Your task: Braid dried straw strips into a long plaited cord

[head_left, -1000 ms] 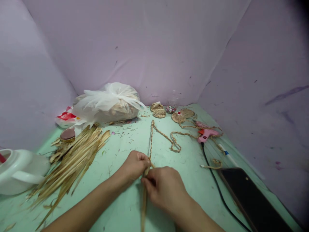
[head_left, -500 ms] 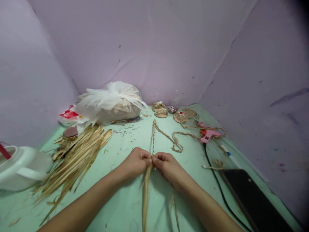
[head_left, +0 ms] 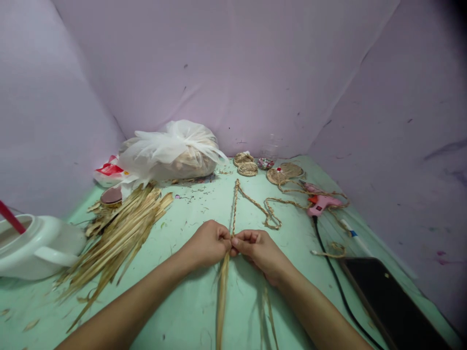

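A thin braided cord [head_left: 234,209] of dried husk runs straight away from my fingers, bends back at its far end and trails right across the table. My left hand [head_left: 213,243] pinches the cord's near end and the loose husk strips [head_left: 222,306] that hang from it toward me. Touching it fingertip to fingertip, my right hand [head_left: 257,250] is pinched on the same braid end. More thin strips [head_left: 269,311] dangle below my right hand. The exact crossing of the strands is hidden between my fingers.
Left lie a pile of dry husks [head_left: 120,233], a white pot [head_left: 44,248] and a stuffed plastic bag [head_left: 175,150]. Right are a pink glue gun [head_left: 323,204] with black cable, a phone [head_left: 394,301] and a marker [head_left: 355,236]. Coiled husk pieces [head_left: 248,167] and a bead container [head_left: 266,163] stand behind.
Both hands stay pinched at the braid's end, with only small finger shifts. The whole view has slid slightly, so things appear a little farther right.
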The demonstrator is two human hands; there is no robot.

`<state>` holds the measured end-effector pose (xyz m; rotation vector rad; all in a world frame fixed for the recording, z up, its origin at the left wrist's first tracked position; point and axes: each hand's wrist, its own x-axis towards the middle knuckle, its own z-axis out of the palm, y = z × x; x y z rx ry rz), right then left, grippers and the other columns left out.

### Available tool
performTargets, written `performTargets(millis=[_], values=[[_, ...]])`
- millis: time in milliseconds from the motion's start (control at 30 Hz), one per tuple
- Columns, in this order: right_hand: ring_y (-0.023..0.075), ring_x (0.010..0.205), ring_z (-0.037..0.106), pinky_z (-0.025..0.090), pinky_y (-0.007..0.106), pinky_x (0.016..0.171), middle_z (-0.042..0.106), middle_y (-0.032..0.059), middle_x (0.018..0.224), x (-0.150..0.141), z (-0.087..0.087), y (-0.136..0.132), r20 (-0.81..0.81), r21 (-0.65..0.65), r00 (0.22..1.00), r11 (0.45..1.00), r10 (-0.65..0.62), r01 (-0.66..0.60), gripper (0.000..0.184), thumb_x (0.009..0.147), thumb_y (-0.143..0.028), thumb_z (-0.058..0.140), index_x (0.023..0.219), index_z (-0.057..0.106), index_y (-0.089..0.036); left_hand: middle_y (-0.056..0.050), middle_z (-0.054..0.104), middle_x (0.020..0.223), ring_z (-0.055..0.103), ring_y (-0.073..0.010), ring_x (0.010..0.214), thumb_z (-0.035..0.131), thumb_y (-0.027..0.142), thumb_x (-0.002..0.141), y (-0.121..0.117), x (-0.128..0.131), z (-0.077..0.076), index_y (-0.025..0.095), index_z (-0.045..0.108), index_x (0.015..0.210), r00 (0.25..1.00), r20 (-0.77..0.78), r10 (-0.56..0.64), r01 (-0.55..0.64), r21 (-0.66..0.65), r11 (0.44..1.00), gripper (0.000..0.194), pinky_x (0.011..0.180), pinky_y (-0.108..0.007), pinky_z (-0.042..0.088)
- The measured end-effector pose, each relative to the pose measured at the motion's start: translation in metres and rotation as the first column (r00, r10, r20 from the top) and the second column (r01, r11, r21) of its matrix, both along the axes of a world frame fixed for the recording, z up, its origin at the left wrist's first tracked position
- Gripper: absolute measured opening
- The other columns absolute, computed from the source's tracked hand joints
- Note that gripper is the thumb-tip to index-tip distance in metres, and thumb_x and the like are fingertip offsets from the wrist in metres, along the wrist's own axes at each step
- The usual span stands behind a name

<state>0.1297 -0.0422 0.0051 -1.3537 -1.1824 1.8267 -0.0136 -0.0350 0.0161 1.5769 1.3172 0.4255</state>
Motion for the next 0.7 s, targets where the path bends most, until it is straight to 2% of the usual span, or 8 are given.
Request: performTargets(millis=[100,167,333,500,567,633,700], values=[[0.0026,0.032,0.013,0.005,0.022,0.036,0.027,-0.0098,0.033,0.002,-0.001,0.001,-0.016,-0.04,0.999,0.999,0.03,-0.03,0.023,0.067,-0.032,0.059,0.055,0.055,-0.013,0.005,0.031,0.043,0.022,-0.0059,0.043,0.046,0.025,0.065,0.001,-0.002,0.0,0.012,0.058,0.054,0.999,0.029,-0.021,0.021,-0.011,1.0,0.021,0.042,-0.021,0.016],[0.0023,0.032,0.013,0.005,0.022,0.036,0.026,-0.0103,0.033,0.002,-0.001,0.001,-0.011,-0.036,1.0,0.999,0.008,-0.008,0.021,0.066,-0.029,0.059,0.054,0.054,-0.013,0.005,0.03,0.044,0.021,-0.0058,0.043,0.045,0.025,0.065,0.002,-0.005,-0.001,0.012,0.058,0.054,0.999,0.024,-0.041,0.042,-0.007,0.999,0.021,0.042,-0.021,0.016],[0.0019,0.032,0.014,0.007,0.021,0.036,0.028,-0.0095,0.033,0.0,0.0,0.0,0.039,-0.013,0.999,0.999,-0.035,0.036,0.021,0.065,-0.028,0.059,0.052,0.053,-0.013,0.002,0.042,0.043,0.032,-0.0071,0.042,0.048,0.023,0.06,0.005,-0.016,0.006,0.012,0.058,0.054,0.996,-0.066,-0.054,0.049,-0.072,0.996,0.016,0.042,-0.02,0.023],[0.0027,0.032,0.016,0.007,0.022,0.035,0.029,-0.0087,0.034,0.003,-0.006,0.001,0.072,-0.019,0.997,0.999,-0.025,0.027,0.022,0.065,-0.032,0.059,0.054,0.053,-0.014,-0.001,0.053,0.048,0.037,-0.0081,0.043,0.049,0.025,0.06,0.016,-0.045,0.029,0.013,0.06,0.053,0.969,-0.176,-0.175,0.164,-0.072,0.984,0.017,0.044,-0.02,0.027],[0.0026,0.032,0.017,0.006,0.021,0.035,0.03,-0.0083,0.035,0.003,-0.008,0.001,0.077,-0.038,0.997,0.999,-0.033,0.036,0.022,0.065,-0.034,0.06,0.056,0.053,-0.014,-0.002,0.057,0.052,0.04,-0.009,0.046,0.05,0.026,0.06,0.022,-0.066,0.044,0.014,0.062,0.057,0.952,-0.285,-0.112,0.122,0.015,0.992,0.017,0.046,-0.02,0.028],[0.0025,0.032,0.018,0.006,0.021,0.036,0.031,-0.0078,0.037,0.003,-0.009,0.001,0.083,-0.06,0.996,0.997,-0.035,0.04,0.024,0.064,-0.036,0.06,0.056,0.053,-0.015,-0.001,0.057,0.054,0.043,-0.0099,0.049,0.051,0.027,0.06,0.025,-0.092,0.059,0.015,0.062,0.059,0.924,-0.378,0.061,0.002,0.164,0.986,0.017,0.049,-0.02,0.028],[0.0021,0.033,0.019,0.007,0.021,0.036,0.033,-0.007,0.039,0.003,-0.008,0.001,0.074,-0.08,0.997,0.996,-0.033,0.039,0.026,0.063,-0.038,0.062,0.055,0.053,-0.014,0.001,0.055,0.053,0.043,-0.0099,0.051,0.05,0.027,0.06,0.025,-0.118,0.073,0.015,0.061,0.058,0.861,-0.452,0.233,-0.112,0.28,0.954,0.016,0.05,-0.02,0.028]])
